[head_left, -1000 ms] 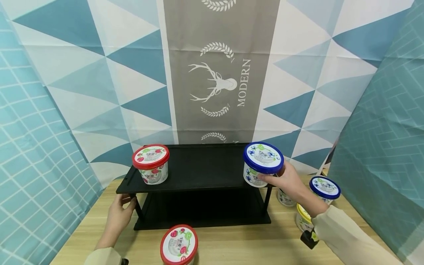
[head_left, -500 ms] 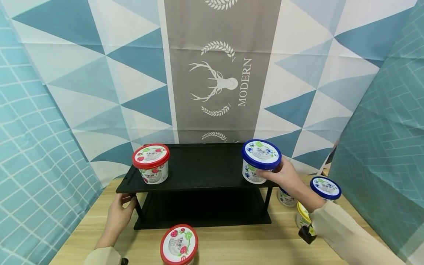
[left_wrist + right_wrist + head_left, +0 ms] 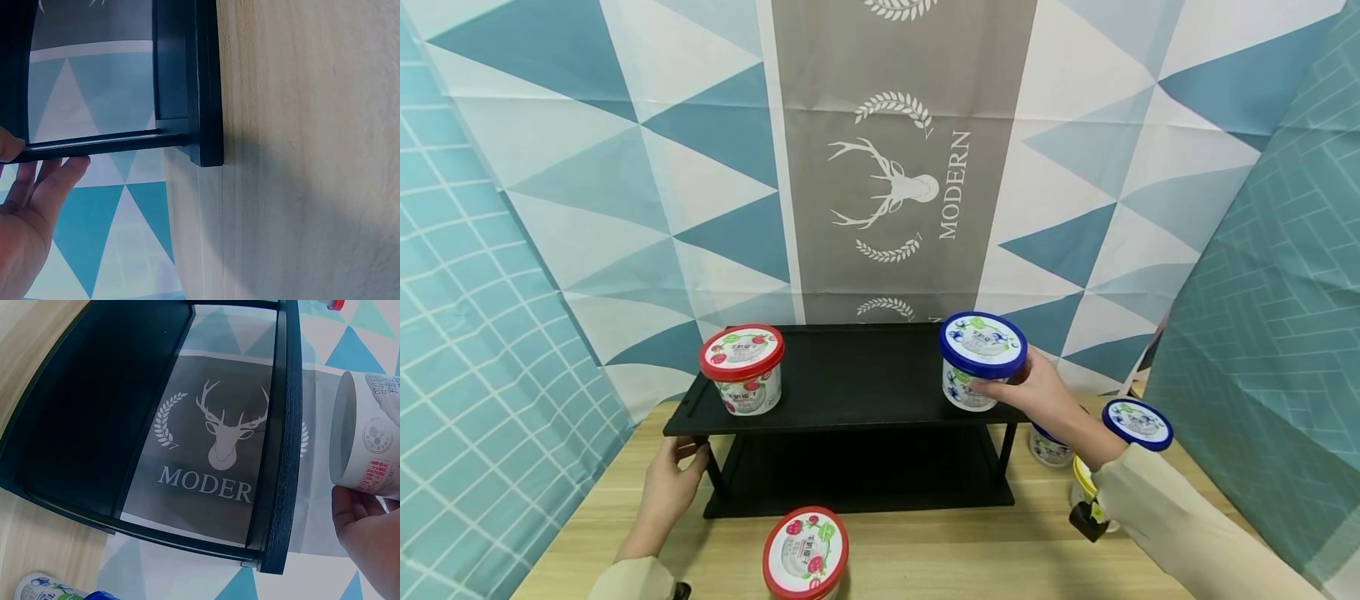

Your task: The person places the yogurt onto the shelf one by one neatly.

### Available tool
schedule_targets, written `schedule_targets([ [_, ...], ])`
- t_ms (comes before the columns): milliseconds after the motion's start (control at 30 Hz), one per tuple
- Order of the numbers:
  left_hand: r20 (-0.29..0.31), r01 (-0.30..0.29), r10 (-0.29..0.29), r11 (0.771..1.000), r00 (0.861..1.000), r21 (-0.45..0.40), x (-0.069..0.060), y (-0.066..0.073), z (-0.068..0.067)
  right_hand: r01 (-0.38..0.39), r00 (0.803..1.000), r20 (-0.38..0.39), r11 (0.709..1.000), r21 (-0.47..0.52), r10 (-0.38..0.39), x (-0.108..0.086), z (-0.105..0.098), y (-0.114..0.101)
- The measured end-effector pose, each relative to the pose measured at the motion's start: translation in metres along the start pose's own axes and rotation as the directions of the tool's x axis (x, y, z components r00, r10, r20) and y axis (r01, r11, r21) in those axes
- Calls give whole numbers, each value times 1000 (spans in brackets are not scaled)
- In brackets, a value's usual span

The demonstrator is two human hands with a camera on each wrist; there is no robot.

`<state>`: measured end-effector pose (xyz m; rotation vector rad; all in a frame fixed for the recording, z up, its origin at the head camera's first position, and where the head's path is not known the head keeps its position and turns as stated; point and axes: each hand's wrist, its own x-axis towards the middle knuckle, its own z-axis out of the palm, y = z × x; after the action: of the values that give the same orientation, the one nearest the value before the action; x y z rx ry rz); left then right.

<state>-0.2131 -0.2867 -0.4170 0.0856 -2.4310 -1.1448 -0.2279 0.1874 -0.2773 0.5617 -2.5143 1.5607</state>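
A black two-tier shelf [image 3: 865, 379] stands on the wooden table. My left hand [image 3: 672, 492] grips its left front post [image 3: 106, 145], thumb on one side and fingers on the other in the left wrist view. My right hand [image 3: 1037, 390] holds a white tub with a blue lid and blueberry print [image 3: 983, 343] by its side, over the right part of the top tier. In the right wrist view a gap shows between the tub's base [image 3: 342, 428] and the shelf, so it is raised. A red-lidded strawberry tub [image 3: 743, 358] sits on the top tier's left end.
Another red-lidded tub [image 3: 805, 553] stands before the shelf. Right of the shelf are a blue-lidded tub [image 3: 1138, 423], a second blue-lidded one [image 3: 1049, 448] partly behind my wrist, and a yellow-lidded tub [image 3: 1082, 479]. Patterned cloth [image 3: 895, 167] hangs behind.
My right hand has carried the blue-lidded tub a little left and farther back over the top tier. My left hand has stayed on the post.
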Motion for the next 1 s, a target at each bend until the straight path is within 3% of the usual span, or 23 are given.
schedule_targets([
  [1000, -29, -18, 18, 1000, 999, 3, 0, 1, 0, -59, 998, 10, 998, 4, 59, 9, 13, -6],
])
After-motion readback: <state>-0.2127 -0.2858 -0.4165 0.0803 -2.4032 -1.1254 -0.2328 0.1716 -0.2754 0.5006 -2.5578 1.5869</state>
